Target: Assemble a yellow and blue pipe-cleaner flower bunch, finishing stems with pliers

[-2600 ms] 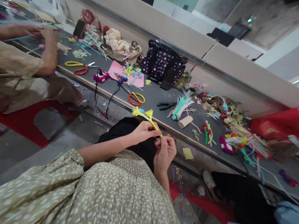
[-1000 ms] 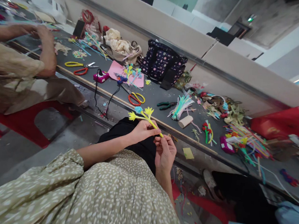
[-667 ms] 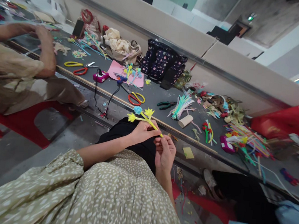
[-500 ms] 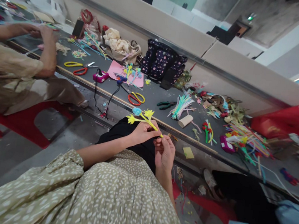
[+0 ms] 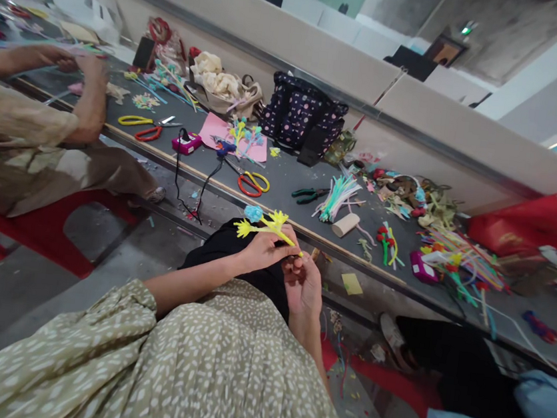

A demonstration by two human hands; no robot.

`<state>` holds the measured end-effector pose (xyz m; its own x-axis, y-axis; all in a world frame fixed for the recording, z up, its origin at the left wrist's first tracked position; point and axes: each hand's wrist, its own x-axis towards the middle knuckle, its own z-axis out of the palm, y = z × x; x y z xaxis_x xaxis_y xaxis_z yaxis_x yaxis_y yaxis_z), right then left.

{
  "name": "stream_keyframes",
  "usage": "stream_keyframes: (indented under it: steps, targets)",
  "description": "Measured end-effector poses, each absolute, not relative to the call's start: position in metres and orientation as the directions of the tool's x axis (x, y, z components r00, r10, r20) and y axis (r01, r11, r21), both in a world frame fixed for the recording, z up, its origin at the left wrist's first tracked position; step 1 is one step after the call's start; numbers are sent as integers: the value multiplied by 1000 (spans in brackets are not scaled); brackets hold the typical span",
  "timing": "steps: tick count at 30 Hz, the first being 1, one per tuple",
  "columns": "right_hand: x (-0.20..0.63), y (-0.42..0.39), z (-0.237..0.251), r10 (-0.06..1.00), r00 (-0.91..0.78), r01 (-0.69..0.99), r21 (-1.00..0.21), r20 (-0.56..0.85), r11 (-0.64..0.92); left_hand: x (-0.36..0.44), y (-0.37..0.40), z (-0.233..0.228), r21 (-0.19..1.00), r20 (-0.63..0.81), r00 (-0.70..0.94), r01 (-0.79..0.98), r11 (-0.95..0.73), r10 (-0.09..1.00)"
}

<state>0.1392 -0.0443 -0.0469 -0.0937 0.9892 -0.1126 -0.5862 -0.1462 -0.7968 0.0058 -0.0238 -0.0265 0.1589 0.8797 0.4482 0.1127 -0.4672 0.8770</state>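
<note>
Left grip: left hand pinched on the stem of a yellow flower sprig, flower heads kept up and clear of the lap.
Right grip: right hand pinched on the stem's lower end, likely so it can be steadied.
Sprig place: held above the lap, just before the surface edge.
Nearby: scissors, pliers, straw bundle lying on it.
Far left: another person's hands busy there.

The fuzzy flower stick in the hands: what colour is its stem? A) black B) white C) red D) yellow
D: the fuzzy flower stick shows a yellow stem and yellow tufts, with one blue tuft, pinched between the left hand and the right hand.
</note>
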Motion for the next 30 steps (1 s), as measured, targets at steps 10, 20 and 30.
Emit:
stream_keyframes:
  steps: [10,20,30]
  targets:
    - [135,-46,-57,988,-127,-568,-811,-82,-140,-3,-12,-25,961,244,157,-174,-216,957]
    - [132,-33,-63,998,-29,-425,-905,54,36,-23,4,-23,982,127,251,-169,-85,960]
    - [114,-19,-68,994,-67,-417,-908,82,47,-30,12,-25,989,103,227,-125,-75,969]
